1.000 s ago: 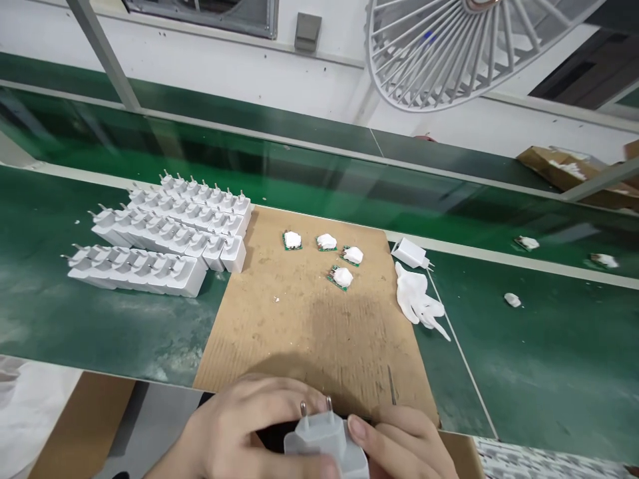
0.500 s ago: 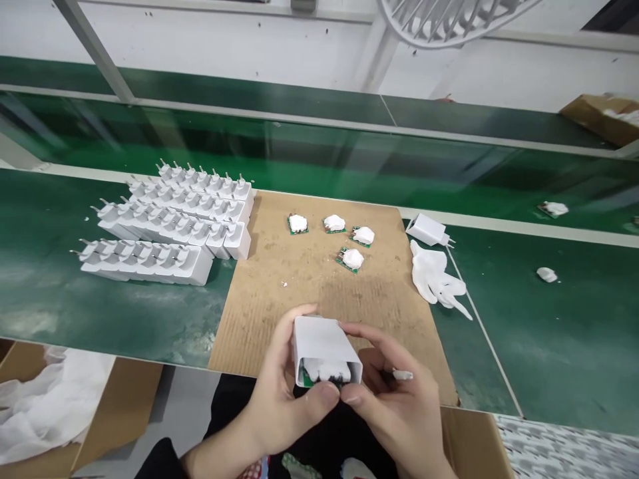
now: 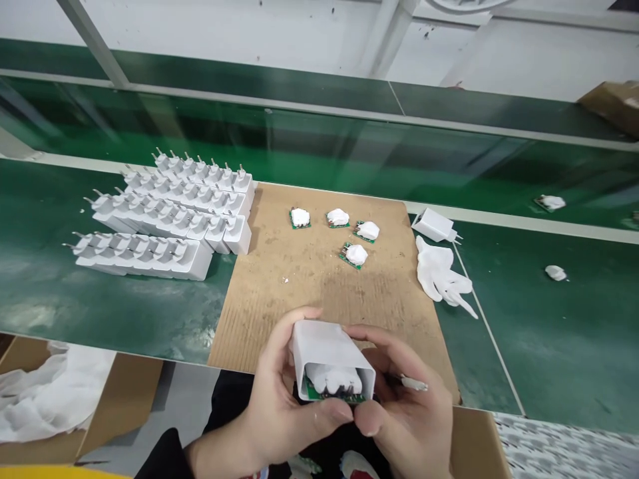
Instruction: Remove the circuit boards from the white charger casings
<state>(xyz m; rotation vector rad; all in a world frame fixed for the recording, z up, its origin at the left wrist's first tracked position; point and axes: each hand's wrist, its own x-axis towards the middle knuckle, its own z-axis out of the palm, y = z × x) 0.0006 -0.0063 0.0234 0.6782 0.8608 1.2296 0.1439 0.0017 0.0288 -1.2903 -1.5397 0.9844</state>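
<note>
A white charger housing [image 3: 327, 339] is held low over the cardboard's front edge, its open end facing me. Inside that end sits a green circuit board [image 3: 333, 392] topped with white putty-like filler. My left hand [image 3: 284, 399] wraps the left side, thumb at the board's edge. My right hand [image 3: 404, 399] grips the right side with forefinger and thumb. A small white piece [image 3: 414, 383] sticks out between its curled fingers; its kind is unclear. Ahead on the cardboard [image 3: 279, 313] lie several loose circuit boards [image 3: 355, 255] with the same filler.
Rows of white charger housings [image 3: 170, 213], pins up, stand at left. At right lie a single housing [image 3: 435, 225], a flattened white lump of filler [image 3: 442, 269] and a small white blob [image 3: 556, 273]. A carton with white wrapping [image 3: 54, 392] is below left. A green ledge [image 3: 299, 90] runs behind.
The housing has tipped so that more of its open end and the board inside show. Both hands have shifted slightly right with it. The view has tilted down a little.
</note>
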